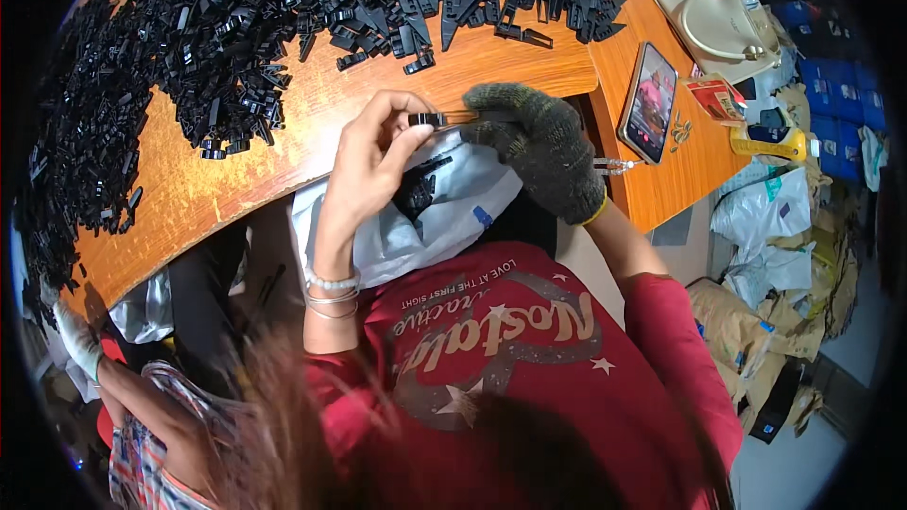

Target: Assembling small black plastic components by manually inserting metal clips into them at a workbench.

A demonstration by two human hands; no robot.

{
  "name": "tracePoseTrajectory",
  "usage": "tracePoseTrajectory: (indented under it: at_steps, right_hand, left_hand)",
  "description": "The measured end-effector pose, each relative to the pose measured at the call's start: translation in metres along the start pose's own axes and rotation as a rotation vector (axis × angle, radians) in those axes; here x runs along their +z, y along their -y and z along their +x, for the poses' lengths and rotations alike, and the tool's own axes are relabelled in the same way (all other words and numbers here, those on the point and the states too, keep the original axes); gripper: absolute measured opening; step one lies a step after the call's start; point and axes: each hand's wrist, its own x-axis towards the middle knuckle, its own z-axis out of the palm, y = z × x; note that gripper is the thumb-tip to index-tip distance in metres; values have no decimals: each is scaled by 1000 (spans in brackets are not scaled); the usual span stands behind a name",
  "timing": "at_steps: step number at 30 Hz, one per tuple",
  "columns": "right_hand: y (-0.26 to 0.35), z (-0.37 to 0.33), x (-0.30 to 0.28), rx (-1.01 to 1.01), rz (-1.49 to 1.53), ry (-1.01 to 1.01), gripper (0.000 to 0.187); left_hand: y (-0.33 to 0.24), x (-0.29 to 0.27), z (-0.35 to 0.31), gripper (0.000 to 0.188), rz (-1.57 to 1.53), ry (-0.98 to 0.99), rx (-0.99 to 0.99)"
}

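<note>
Bare, my left hand (370,156) pinches a small glossy black plastic part (427,119) between thumb and fingers, just off the table's front edge. Thin parallel prongs (460,117) run from that part to my right hand (540,144), which wears a dark knitted glove. The gloved fingers are closed round the other end, and most of what they grip is hidden. Under both hands a white plastic bag (378,246) lies open in my lap, with several black plastic parts (416,194) inside.
Heaps of black plastic parts (217,47) cover the far and left table. At right are a propped phone (648,102), a cream handbag (701,14) and a yellow bottle (775,144). Bags and packages (765,212) crowd the floor. A co-worker's gloved hand (77,338) reaches in at left.
</note>
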Motion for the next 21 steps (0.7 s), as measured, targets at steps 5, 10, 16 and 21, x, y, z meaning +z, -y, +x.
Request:
tracePoseTrajectory:
  at_steps: [5, 10, 16, 21]
  right_hand:
    - [3, -6, -4, 71, 118, 142, 31]
    - [-8, -10, 4, -282, -120, 176, 34]
    - [17, -1, -7, -208, -28, 337, 37]
    - [-4, -23, -9, -140, 48, 432, 37]
  left_hand:
    - [0, -2, -16, 23, -546, 104, -56]
    - [-3, 11, -19, 18, -408, 63, -238]
    - [-3, 8, -25, 17, -184, 14, -256]
    - [0, 6, -16, 26, 328, -183, -54]
